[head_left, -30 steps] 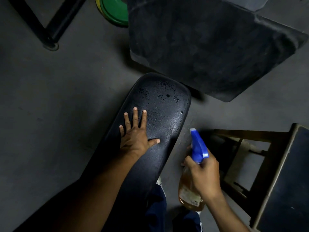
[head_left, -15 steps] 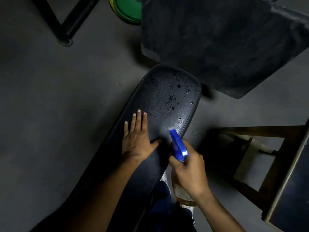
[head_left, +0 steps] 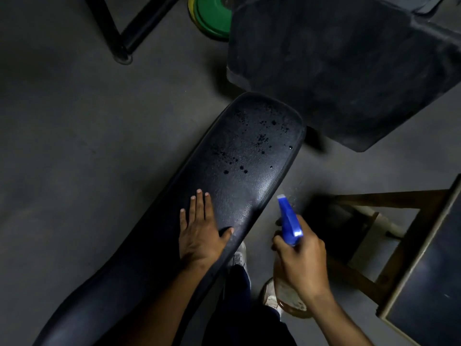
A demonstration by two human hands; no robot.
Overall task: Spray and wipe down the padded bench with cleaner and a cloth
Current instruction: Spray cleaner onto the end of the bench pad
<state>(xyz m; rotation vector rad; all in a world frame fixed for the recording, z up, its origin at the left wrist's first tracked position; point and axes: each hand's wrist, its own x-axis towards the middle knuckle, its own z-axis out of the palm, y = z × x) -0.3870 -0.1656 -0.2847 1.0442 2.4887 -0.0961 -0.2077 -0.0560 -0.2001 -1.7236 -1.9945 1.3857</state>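
The black padded bench runs diagonally from lower left to upper middle, and dark wet droplets speckle its far end. My left hand lies flat on the pad with its fingers straight and thumb spread. To the right of the bench edge, my right hand grips a spray bottle with a blue trigger head, its nozzle pointing up toward the pad's far end. The amber bottle body shows below my wrist. No cloth is in view.
A large dark padded board looms just beyond the bench end. A wooden-framed stool or stand sits to the right. Green and yellow weight plates and a black metal frame foot stand at the top. Grey floor lies to the left.
The spray bottle swung in over the pad half a second ago and has now drawn back to the right of the bench edge. More droplets dot the pad. My left hand stayed flat.
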